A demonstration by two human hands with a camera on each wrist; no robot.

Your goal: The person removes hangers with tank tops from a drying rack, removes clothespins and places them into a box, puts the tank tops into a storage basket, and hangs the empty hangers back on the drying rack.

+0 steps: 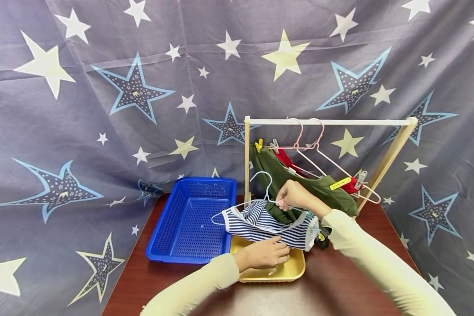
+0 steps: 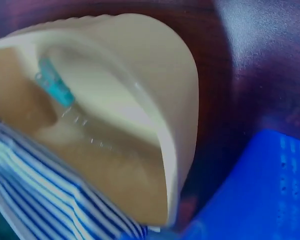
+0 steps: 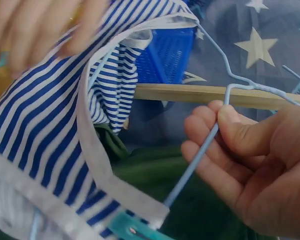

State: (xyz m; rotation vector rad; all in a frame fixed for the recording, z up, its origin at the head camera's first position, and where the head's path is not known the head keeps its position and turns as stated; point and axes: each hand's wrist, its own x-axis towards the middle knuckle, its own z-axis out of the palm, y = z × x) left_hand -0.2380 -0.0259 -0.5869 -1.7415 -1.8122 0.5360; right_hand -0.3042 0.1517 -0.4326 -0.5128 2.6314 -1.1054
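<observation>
Right hand (image 1: 294,195) pinching blue hanger (image 3: 187,173), left hand (image 1: 265,253) loose over yellow basin (image 1: 274,279), red-brown table (image 1: 345,281), starry curtain (image 1: 205,26)

The top (image 1: 256,230) is striped blue and white.

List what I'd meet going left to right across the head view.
Blue basket → rack's left post → light-blue hanger's hook → right hand → long yellow clip → rack's right post.
</observation>
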